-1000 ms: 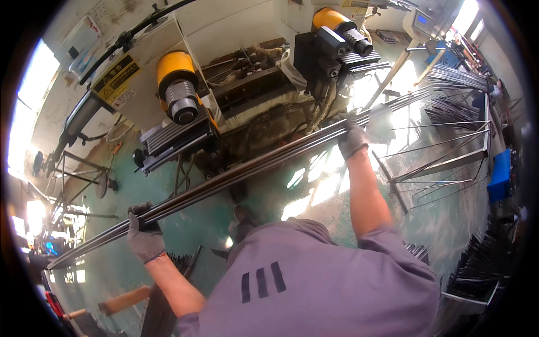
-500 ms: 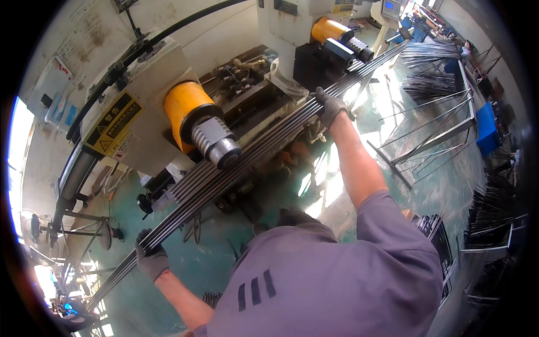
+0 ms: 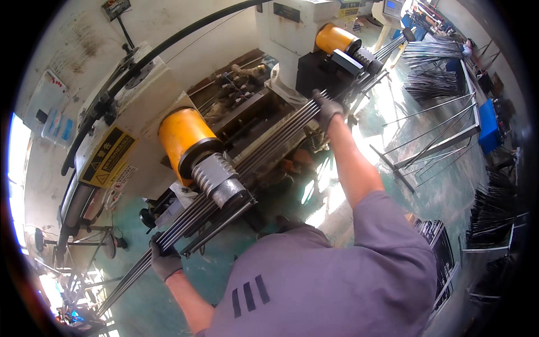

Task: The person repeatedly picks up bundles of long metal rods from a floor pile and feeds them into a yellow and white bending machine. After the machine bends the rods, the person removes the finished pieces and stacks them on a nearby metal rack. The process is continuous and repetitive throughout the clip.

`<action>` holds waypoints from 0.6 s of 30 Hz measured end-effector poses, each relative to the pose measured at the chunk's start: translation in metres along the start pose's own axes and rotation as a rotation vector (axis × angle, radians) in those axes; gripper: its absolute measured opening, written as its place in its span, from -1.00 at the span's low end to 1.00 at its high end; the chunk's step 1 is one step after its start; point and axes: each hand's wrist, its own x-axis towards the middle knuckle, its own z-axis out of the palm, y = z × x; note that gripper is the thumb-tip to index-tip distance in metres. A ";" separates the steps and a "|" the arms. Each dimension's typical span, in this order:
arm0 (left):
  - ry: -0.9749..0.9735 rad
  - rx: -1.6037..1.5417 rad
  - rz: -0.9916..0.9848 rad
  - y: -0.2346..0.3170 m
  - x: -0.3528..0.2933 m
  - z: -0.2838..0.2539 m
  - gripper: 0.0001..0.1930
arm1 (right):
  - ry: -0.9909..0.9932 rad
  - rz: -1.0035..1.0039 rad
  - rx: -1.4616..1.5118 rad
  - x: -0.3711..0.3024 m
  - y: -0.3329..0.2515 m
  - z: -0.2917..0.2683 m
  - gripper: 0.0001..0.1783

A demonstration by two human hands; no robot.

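A bundle of several long, thin metal rods [image 3: 290, 128] runs slantwise from the lower left up toward the machine at the upper right. My gloved left hand [image 3: 165, 260] grips its lower stretch, with fingers over the rods. Farther up, my gloved right hand [image 3: 328, 110] closes round the same bundle. Between my hands the rods pass beneath the near orange spindle head [image 3: 186, 137], whose grey ribbed tip [image 3: 224, 188] hides part of them. A second orange spindle head [image 3: 337, 39] stands beyond my right hand.
A dark rail [image 3: 219, 226] sticks out below the near spindle. At right stand a metal frame rack [image 3: 432, 147], a blue box [image 3: 487, 126] and heaps of rods [image 3: 432, 56]. A black hand knob [image 3: 147, 218] lies close to my left hand.
The rods have moved in toward the machine, beneath the near spindle. My left hand has shifted slightly right with them; my right hand has barely moved. The dark rail now shows in front.
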 end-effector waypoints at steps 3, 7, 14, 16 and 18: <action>0.035 0.068 -0.039 -0.010 -0.004 0.025 -0.73 | -0.056 0.010 -0.070 -0.072 0.039 0.029 -0.60; 0.010 0.063 -0.118 -0.006 -0.006 0.041 -0.72 | -0.056 -0.027 0.065 -0.072 0.043 0.029 -0.76; 0.131 0.070 0.147 0.031 0.016 -0.022 -0.70 | -0.016 -0.037 0.124 -0.001 0.016 -0.001 -0.86; 0.031 0.155 0.129 0.025 0.015 -0.049 -0.68 | -0.004 -0.029 0.092 0.013 -0.002 0.000 -0.79; -0.010 0.066 0.029 0.001 0.003 -0.023 -0.68 | -0.234 0.077 0.091 0.058 -0.013 -0.033 -0.79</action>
